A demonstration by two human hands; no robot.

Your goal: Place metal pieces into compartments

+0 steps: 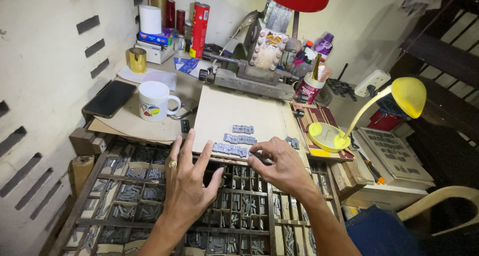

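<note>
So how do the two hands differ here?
The left hand lies open with fingers spread over the wooden tray; the right hand curls, fingertips at the nearest row of metal type. The left hand wears a ring; the right shows none. Both are bare.

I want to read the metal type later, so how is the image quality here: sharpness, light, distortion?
Head view: wide-angle bending at the edges; the three short rows of grey metal type on the pale board are evenly lit and fairly sharp; the right hand is slightly motion-blurred; the dark wooden compartment tray lies in shadow.
</note>
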